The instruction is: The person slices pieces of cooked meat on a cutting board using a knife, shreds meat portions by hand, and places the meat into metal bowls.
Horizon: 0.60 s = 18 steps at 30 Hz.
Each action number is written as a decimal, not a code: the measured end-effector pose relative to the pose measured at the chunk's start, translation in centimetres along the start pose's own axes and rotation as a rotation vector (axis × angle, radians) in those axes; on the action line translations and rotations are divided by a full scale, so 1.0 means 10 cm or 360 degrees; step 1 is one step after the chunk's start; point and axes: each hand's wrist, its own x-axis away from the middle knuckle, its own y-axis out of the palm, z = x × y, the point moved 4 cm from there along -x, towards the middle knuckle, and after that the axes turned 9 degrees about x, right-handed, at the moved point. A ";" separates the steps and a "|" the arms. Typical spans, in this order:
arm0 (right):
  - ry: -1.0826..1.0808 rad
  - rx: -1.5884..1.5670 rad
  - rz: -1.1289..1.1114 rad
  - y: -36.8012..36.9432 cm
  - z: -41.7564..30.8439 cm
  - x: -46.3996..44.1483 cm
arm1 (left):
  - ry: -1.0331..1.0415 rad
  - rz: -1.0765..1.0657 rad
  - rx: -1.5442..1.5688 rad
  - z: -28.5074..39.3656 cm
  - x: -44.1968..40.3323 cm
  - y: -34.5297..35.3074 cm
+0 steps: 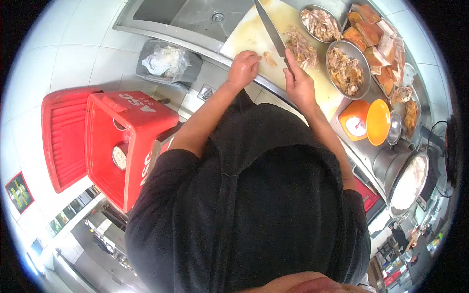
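My right hand [299, 83] is wrapped round the handle of a large kitchen knife [272, 28], whose long blade points up across a pale cutting board [244, 40]. At the board's near edge, my left hand [243, 68] has its fingers curled together; whether anything small is in them is hidden. A small piece of meat [269, 59] lies on the board between my left fingertips and the knife. Just right of the blade is a pile of cut meat strips [302, 49]. Two metal bowls of cut meat, an upper bowl [334, 39] and a lower bowl [367, 84], stand farther right.
Large browned chunks of meat [370, 33] are heaped at the right. An orange scale [348, 116] and an orange plate [378, 122] stand below the bowls. A steel sink [190, 17] adjoins the board. On my left are a red bin [105, 146] and a lined grey bin [193, 66].
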 end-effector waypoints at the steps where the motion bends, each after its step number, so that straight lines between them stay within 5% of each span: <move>1: 0.0001 0.0008 -0.0010 0.02 -0.02 0.00 | -0.0015 -0.0008 -0.0006 0.02 0.00 -0.02; 5: 0.0378 0.0182 -0.0644 0.44 0.33 0.15 | -0.0039 -0.0046 0.0052 -0.03 0.00 -0.01; 8: 0.0433 0.0238 -0.0760 0.29 0.22 0.00 | -0.0025 -0.0097 0.0058 -0.03 -0.01 -0.02; 15: 0.0327 -0.0260 -0.0139 0.20 0.38 0.06 | -0.0011 -0.0018 0.0076 -0.09 -0.11 -0.02; 18: 0.0344 -0.0011 -0.0668 0.32 0.47 0.19 | -0.0102 0.0086 0.0136 -0.10 -0.16 -0.07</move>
